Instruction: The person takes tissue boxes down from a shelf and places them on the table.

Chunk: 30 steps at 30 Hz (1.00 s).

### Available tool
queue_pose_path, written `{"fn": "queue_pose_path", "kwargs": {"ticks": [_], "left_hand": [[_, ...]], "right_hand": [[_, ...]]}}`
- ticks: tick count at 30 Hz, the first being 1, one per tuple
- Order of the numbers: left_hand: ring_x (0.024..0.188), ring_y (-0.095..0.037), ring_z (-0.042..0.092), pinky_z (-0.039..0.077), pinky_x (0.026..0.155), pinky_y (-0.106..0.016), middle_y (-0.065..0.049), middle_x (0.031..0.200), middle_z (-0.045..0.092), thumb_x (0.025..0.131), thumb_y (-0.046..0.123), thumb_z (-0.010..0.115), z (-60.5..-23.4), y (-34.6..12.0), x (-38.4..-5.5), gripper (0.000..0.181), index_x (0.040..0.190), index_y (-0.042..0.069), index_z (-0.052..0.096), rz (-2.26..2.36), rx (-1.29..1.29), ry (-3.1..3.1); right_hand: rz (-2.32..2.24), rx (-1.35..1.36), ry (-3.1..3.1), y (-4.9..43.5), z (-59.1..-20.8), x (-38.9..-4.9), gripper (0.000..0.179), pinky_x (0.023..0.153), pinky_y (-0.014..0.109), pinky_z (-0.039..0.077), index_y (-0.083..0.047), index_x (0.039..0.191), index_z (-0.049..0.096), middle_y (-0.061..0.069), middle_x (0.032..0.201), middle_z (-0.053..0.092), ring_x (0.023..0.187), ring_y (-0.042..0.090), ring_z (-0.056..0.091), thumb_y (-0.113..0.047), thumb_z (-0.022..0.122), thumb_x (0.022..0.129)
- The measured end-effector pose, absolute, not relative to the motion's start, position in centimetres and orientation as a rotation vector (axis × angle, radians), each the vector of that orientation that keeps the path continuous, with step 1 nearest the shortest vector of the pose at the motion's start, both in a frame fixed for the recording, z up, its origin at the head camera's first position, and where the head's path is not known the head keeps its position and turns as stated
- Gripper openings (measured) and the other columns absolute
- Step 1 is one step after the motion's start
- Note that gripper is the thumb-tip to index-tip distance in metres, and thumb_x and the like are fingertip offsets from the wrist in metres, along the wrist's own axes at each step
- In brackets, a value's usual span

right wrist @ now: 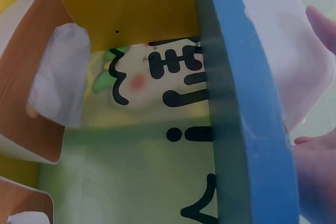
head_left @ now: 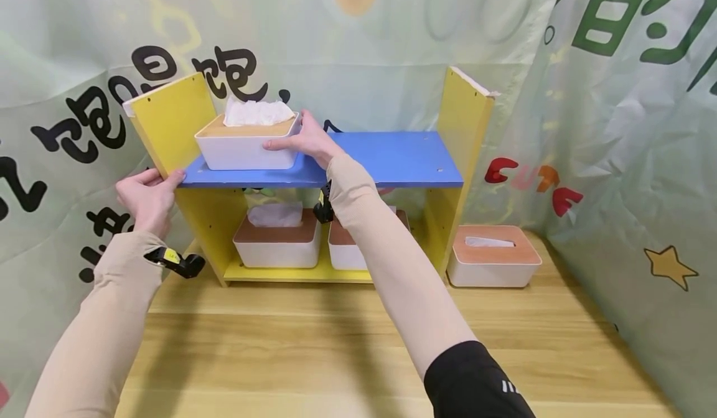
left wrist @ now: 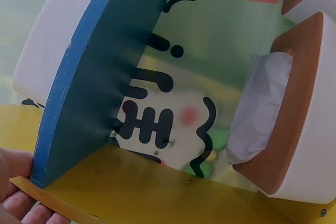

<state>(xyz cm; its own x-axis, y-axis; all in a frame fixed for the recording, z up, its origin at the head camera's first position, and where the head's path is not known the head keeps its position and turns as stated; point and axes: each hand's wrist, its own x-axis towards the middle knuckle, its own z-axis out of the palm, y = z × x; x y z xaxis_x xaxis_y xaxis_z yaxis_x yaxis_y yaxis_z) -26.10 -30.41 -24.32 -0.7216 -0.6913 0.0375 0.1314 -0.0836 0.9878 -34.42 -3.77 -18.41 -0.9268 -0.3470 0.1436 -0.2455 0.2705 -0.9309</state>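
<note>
A white tissue box (head_left: 246,151) with a wood-look lid and a raised tissue sits on the blue upper board (head_left: 386,157) of a small yellow-and-blue shelf, at its left end. My right hand (head_left: 310,141) holds that box by its right end, thumb on the front and fingers round the back corner. With my left hand (head_left: 150,197) I grip the front edge of the shelf's left yellow side panel (head_left: 173,119); the thumb lies by the blue board's corner. In the left wrist view, fingers (left wrist: 21,205) wrap that panel's edge.
Below, two more tissue boxes stand on the yellow bottom board: one at left (head_left: 277,244) and one (head_left: 344,253) partly hidden by my right arm. Another tissue box (head_left: 493,269) stands on the wooden tabletop (head_left: 280,343), right of the shelf. A printed curtain (head_left: 358,45) hangs behind.
</note>
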Motion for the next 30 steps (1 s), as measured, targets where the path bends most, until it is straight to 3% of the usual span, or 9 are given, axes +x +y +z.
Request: {"fn": "queue_pose_path", "kwargs": {"ticks": [10,19,30], "left_hand": [[0.068,0.003,0.066,0.053,0.065,-0.007,0.015,0.063,0.065,0.078,0.003,0.084,-24.5,-30.2,-26.3,0.049,0.125,0.005,0.07,-1.861,0.613,-1.635],[0.067,0.003,0.065,0.052,0.063,-0.006,0.014,0.064,0.064,0.079,0.003,0.083,-24.7,-30.2,-26.3,0.048,0.125,0.005,0.07,-1.854,0.617,-1.638],[0.068,0.002,0.065,0.052,0.064,-0.006,0.015,0.062,0.065,0.078,0.003,0.084,-24.3,-30.3,-26.2,0.046,0.122,0.007,0.072,-1.862,0.611,-1.612]], "right_hand": [[-1.826,-0.665,2.363,-4.3,-19.3,-35.8,0.096,0.107,0.016,0.033,-0.008,0.144,0.027,0.007,0.139,0.048,0.122,0.014,0.044,-0.012,0.089,0.072],[-1.783,-0.624,2.383,-4.6,-19.3,-36.2,0.132,0.125,0.022,0.02,-0.009,0.16,-0.01,0.008,0.162,0.031,0.145,0.016,0.032,-0.017,0.089,0.072],[-1.76,-0.606,2.408,-4.9,-18.9,-36.8,0.137,0.126,0.022,0.018,-0.011,0.16,-0.013,0.005,0.164,0.027,0.149,0.015,0.029,-0.018,0.09,0.07]]}}
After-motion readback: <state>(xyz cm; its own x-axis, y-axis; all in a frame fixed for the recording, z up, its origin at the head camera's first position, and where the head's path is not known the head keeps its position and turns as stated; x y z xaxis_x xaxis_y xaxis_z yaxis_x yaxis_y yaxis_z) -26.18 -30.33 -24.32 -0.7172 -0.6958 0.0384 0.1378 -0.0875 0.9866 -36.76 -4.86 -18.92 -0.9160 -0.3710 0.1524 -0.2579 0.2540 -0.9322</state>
